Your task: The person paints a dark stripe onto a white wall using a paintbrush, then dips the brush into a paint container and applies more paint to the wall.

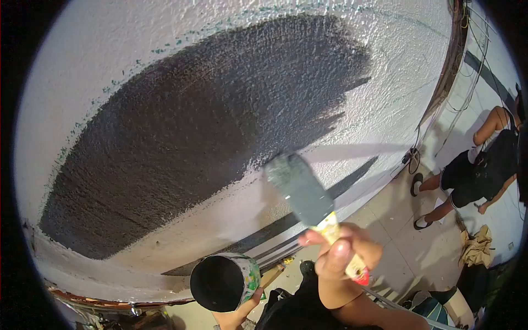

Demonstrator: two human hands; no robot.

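A wide paintbrush (302, 190), its bristles and ferrule coated in dark grey, is held up near the wall by my right hand (344, 256), whose fingers are closed round the yellowish handle. Its tip overlaps the lower edge of a large dark grey painted patch (181, 126) on the textured white wall (396, 71); whether it touches is unclear. Lower down, my left hand (239, 316) grips a round tub (250, 278) with a dark inside and a green-and-white printed side. Dotted teal marks run along the patch's upper edge.
At the right, another person (473, 165) in dark shorts stands on the tiled floor (385, 220). Cables (478, 66) hang by the wall's edge. Crumpled brown paper (477, 246) and other items lie lower right. Dark stripes (275, 228) cross the lower wall.
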